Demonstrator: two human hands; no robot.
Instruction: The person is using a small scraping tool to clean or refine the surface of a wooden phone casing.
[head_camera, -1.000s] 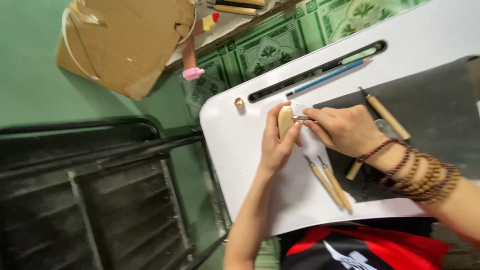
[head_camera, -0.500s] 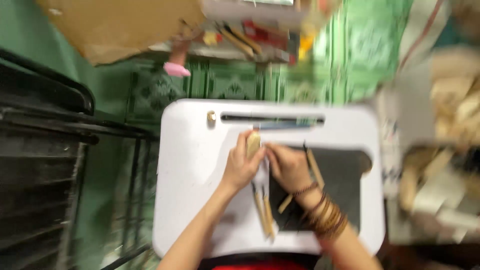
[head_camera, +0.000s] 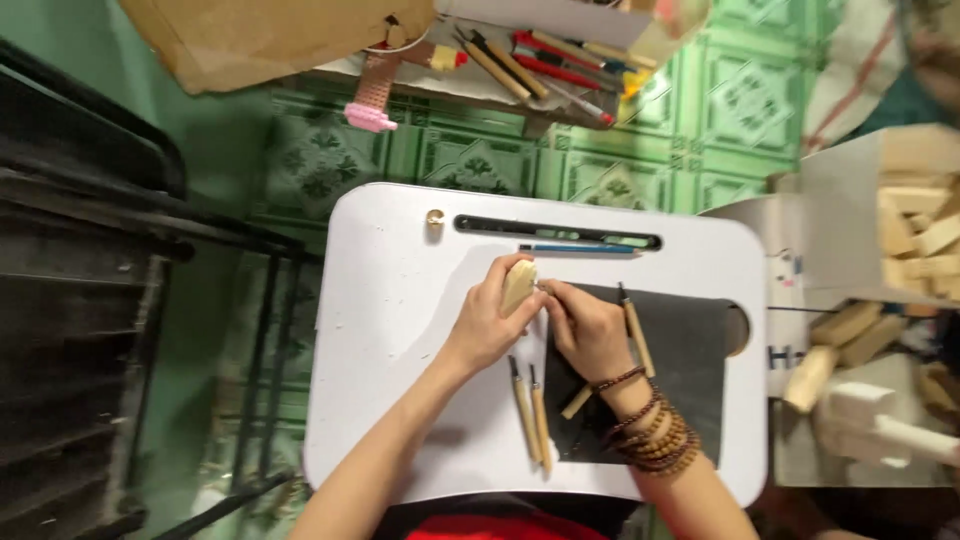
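Observation:
My left hand grips a small pale wooden piece upright over the white lap table. My right hand, with bead bracelets at the wrist, holds a thin carving tool whose tip touches the wooden piece. Both hands meet at the table's middle, at the left edge of a dark mat. Two wooden-handled carving tools lie just below my hands. Another one rests on the mat to the right of my right hand.
A blue pencil lies below the table's long slot. A small brass piece sits at the table's top left. A box of wooden blocks stands at right. Tools and cardboard lie above. A black metal frame is at left.
The view has swung and steadied, so the lap table now sits square in the picture. Both hands stay together on the wooden piece with the tool at it.

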